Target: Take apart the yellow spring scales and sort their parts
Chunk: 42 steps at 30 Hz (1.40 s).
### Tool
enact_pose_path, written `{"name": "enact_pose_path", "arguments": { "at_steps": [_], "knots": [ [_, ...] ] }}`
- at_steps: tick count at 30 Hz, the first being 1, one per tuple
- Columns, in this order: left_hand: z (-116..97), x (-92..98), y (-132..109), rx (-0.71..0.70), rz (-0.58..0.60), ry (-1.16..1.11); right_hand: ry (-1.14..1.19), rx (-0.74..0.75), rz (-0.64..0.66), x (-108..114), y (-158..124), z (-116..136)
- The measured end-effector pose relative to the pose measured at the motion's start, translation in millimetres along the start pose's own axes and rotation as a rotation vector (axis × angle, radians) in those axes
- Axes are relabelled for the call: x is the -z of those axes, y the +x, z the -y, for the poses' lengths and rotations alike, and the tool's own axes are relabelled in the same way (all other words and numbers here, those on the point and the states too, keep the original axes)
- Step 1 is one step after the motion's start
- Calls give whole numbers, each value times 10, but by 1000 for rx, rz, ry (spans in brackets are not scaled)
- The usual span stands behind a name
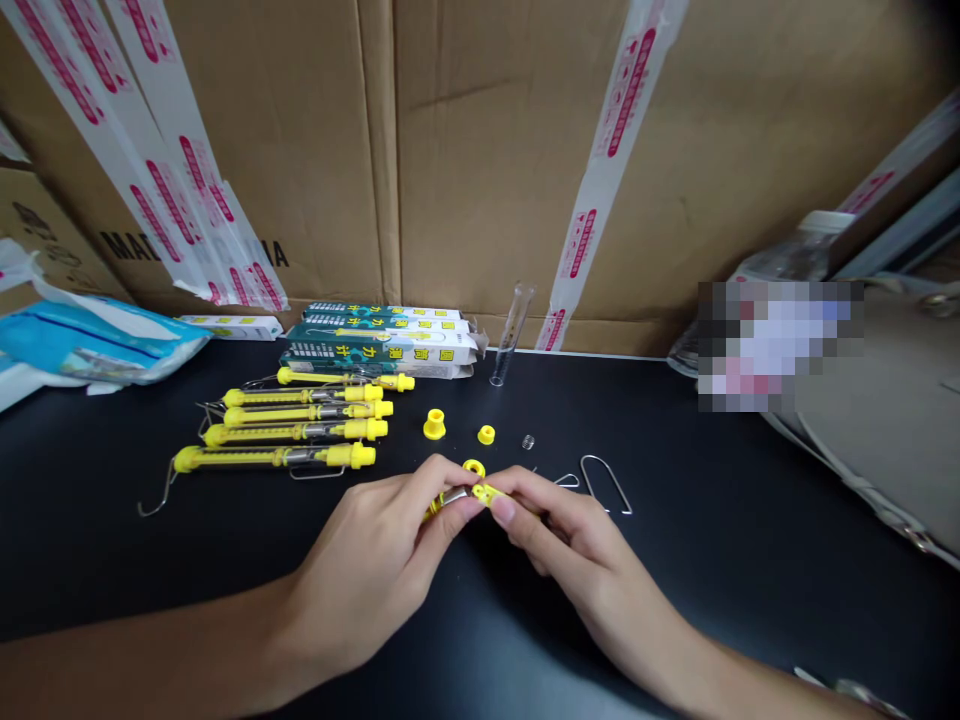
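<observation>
Both hands meet over the black table [750,560] at the centre. My left hand [382,560] pinches a small yellow and metal part [450,497], and my right hand [562,530] pinches its other yellow end. A yellow ring [473,467] lies just behind the fingers. Further back lie a yellow cap [434,425], a smaller yellow ring [486,434], a tiny spring [528,441] and a bent wire hook [607,482]. Several assembled yellow spring scales [292,430] lie in a row to the left.
Boxed scales [382,345] are stacked behind the row, with a clear tube [511,335] leaning beside them. Taped cardboard boxes [480,150] form a wall at the back. Blue plastic bags [90,340] sit at the left, a bottle [795,255] and flat cardboard at the right.
</observation>
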<state>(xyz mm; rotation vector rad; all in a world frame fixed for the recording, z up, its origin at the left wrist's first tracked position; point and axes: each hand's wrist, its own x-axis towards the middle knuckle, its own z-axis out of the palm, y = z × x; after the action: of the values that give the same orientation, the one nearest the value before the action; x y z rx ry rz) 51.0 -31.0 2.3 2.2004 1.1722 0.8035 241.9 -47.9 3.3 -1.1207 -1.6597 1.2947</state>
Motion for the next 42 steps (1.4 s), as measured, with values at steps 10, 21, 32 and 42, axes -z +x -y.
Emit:
{"name": "enact_pose_path", "arguments": {
  "at_steps": [10,21,32,42],
  "knots": [
    [8,-3,4,9,-1,21,-127,2,16,114,22,71],
    [8,-26,-1,-8,9,36,-203,-1,30,167,10,114],
    [-30,21,-23,-224,40,126,-225,113,93,189,49,22],
    [14,23,-48,-297,51,221,-256,107,120,222,28,86]
  ]
}}
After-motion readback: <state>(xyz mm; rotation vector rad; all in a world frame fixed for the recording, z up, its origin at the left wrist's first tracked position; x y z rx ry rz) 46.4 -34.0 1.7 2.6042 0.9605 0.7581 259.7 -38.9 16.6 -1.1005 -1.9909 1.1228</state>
